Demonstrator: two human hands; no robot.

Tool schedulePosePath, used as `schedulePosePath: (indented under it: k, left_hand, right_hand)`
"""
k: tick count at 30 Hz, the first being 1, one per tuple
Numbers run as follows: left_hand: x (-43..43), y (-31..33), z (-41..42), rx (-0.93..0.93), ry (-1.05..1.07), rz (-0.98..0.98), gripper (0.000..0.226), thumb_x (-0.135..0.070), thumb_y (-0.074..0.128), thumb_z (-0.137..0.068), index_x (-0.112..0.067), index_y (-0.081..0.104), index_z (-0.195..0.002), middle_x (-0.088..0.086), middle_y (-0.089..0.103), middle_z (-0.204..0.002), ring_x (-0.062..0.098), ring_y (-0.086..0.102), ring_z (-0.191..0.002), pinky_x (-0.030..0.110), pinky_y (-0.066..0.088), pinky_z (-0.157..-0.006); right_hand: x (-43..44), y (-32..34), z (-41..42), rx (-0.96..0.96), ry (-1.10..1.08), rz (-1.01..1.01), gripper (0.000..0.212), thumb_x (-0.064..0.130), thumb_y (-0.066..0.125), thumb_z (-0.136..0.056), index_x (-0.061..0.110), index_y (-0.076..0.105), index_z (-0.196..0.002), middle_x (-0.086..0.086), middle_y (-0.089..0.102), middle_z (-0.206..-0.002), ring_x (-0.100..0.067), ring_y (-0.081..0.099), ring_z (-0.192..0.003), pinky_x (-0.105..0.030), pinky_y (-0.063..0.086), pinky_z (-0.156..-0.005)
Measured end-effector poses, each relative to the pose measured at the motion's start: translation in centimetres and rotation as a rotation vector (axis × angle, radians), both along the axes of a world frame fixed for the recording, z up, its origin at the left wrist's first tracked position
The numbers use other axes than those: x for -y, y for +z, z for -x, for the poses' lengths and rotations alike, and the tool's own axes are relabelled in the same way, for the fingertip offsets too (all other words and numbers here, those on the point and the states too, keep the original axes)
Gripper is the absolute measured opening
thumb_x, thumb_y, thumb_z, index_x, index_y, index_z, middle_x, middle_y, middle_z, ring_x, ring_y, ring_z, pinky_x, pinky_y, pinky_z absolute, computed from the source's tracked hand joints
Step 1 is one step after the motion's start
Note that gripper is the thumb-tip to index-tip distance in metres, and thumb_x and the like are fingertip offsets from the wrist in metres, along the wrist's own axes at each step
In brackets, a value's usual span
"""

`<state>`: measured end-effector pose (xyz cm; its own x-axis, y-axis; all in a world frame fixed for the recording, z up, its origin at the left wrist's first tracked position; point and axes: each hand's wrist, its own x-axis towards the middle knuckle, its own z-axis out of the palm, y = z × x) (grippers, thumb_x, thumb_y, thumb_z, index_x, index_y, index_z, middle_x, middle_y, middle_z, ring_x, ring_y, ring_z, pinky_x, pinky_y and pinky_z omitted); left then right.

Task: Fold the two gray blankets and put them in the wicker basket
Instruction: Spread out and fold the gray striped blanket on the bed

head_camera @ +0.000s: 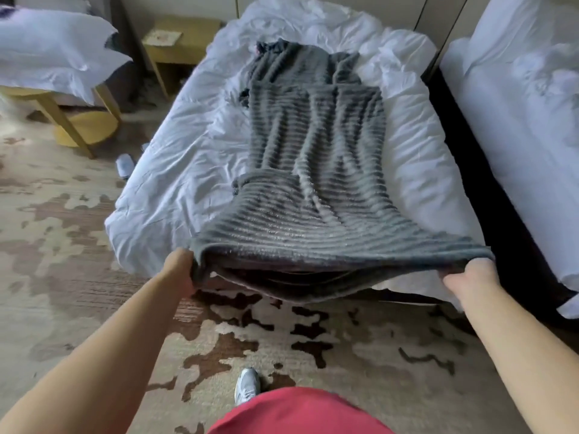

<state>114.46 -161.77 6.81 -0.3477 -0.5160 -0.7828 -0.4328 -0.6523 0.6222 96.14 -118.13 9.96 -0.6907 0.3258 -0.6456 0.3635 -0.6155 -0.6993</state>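
Note:
A gray ribbed blanket (316, 170) stretches lengthwise down the white bed (175, 170), wrinkled along its middle. Its near end is lifted off the foot of the bed and held taut in the air. My left hand (181, 270) grips the near left corner, fingers curled into the cloth. My right hand (473, 277) grips the near right corner the same way. At the far end a darker gray bunch (272, 47) lies by the head of the bed; I cannot tell whether it is a second blanket. No wicker basket is in view.
A second white bed (517, 120) stands to the right across a dark gap. On the left are a yellow wooden round table (81, 126) with white bedding on it, and a yellow nightstand (181, 42). A white slipper (124, 164) lies on the patterned carpet.

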Motion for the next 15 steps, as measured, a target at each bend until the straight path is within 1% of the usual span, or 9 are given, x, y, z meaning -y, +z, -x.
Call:
schedulePosePath:
  k: [1, 2, 4, 7, 8, 9, 11, 13, 15]
  left_hand:
    - [-0.4, 1.2, 0.2, -0.066, 0.070, -0.036, 0.024, -0.011, 0.031, -0.091, -0.014, 0.047, -0.074, 0.001, 0.052, -0.061, 0.014, 0.055, -0.039, 0.017, 0.047, -0.037]
    - [-0.9, 2.1, 0.1, -0.129, 0.135, -0.085, 0.023, -0.013, 0.031, -0.088, -0.016, 0.047, -0.072, -0.002, 0.047, -0.059, 0.014, 0.050, -0.037, 0.013, 0.042, -0.036]
    - [-2.3, 3.2, -0.6, -0.214, 0.113, -0.147, 0.022, -0.017, 0.036, -0.085, -0.017, 0.047, -0.067, -0.001, 0.042, -0.055, 0.015, 0.045, -0.036, 0.013, 0.039, -0.036]
    - [-4.3, 2.5, -2.8, -0.156, -0.122, -0.112, 0.033, -0.009, 0.037, -0.088, -0.005, 0.055, -0.061, 0.004, 0.048, -0.039, 0.016, 0.046, -0.025, 0.015, 0.037, -0.029]
    - [-4.5, 1.8, -3.8, -0.059, -0.173, -0.043, 0.033, -0.004, 0.037, -0.089, -0.001, 0.057, -0.063, 0.006, 0.049, -0.038, 0.015, 0.047, -0.024, 0.014, 0.036, -0.027]
    - [-4.2, 0.9, -4.9, 0.078, -0.222, 0.089, 0.026, -0.004, 0.042, -0.091, 0.002, 0.057, -0.071, 0.009, 0.051, -0.043, 0.015, 0.049, -0.027, 0.015, 0.037, -0.029]
    - [-3.2, -1.0, -7.1, 0.368, -0.349, 0.413, 0.012, -0.010, 0.062, -0.087, 0.000, 0.058, -0.083, 0.012, 0.056, -0.062, 0.021, 0.057, -0.048, 0.024, 0.045, -0.044]
    - [-2.9, -2.1, -8.4, 0.534, -0.437, 0.522, 0.022, -0.017, 0.072, -0.080, 0.001, 0.060, -0.084, 0.014, 0.058, -0.072, 0.027, 0.056, -0.062, 0.030, 0.045, -0.055]
    - [-4.1, -2.9, -8.3, 0.573, -0.493, 0.550, 0.026, -0.018, 0.068, -0.083, 0.005, 0.061, -0.092, 0.020, 0.063, -0.085, 0.031, 0.058, -0.071, 0.034, 0.047, -0.063]
  right_hand:
    - [-0.2, 1.1, 0.4, -0.034, 0.134, -0.072, 0.028, 0.018, 0.030, -0.100, 0.021, 0.057, -0.105, 0.003, 0.059, -0.114, -0.017, 0.060, -0.081, -0.029, 0.049, -0.060]
    - [-0.4, 1.9, 0.4, -0.029, 0.250, -0.187, 0.022, 0.017, 0.035, -0.100, 0.020, 0.057, -0.102, 0.001, 0.061, -0.106, -0.017, 0.059, -0.079, -0.030, 0.048, -0.060]
    - [-1.6, 1.9, -0.1, -0.017, 0.492, -0.571, 0.012, 0.015, 0.053, -0.095, 0.016, 0.058, -0.106, -0.007, 0.065, -0.097, -0.024, 0.060, -0.079, -0.034, 0.049, -0.064]
    - [-6.6, -2.1, -2.2, 0.105, 0.987, -1.180, 0.031, 0.015, 0.066, -0.089, 0.010, 0.058, -0.119, -0.015, 0.062, -0.115, -0.032, 0.061, -0.096, -0.036, 0.049, -0.073]
    - [-8.9, -3.5, -2.8, 0.190, 1.036, -1.311, 0.033, 0.011, 0.065, -0.089, 0.010, 0.057, -0.121, -0.015, 0.062, -0.114, -0.033, 0.063, -0.093, -0.035, 0.049, -0.070]
    - [-11.1, -4.3, -3.3, 0.250, 1.029, -1.398, 0.029, 0.005, 0.060, -0.088, 0.009, 0.059, -0.117, -0.017, 0.064, -0.105, -0.034, 0.066, -0.081, -0.032, 0.050, -0.061]
    - [-14.6, -5.0, -3.7, 0.396, 0.895, -1.507, 0.023, -0.003, 0.053, -0.081, 0.003, 0.063, -0.101, -0.018, 0.063, -0.078, -0.031, 0.064, -0.060, -0.025, 0.043, -0.047]
    - [-16.7, -5.9, -3.5, 0.435, 0.801, -1.583, 0.017, -0.005, 0.055, -0.076, 0.000, 0.065, -0.089, -0.017, 0.056, -0.067, -0.033, 0.060, -0.063, -0.028, 0.044, -0.053]
    - [-16.1, -6.4, -3.9, 0.398, 0.760, -1.565, 0.012, -0.005, 0.055, -0.078, -0.001, 0.065, -0.083, -0.015, 0.054, -0.068, -0.034, 0.058, -0.066, -0.028, 0.044, -0.055]
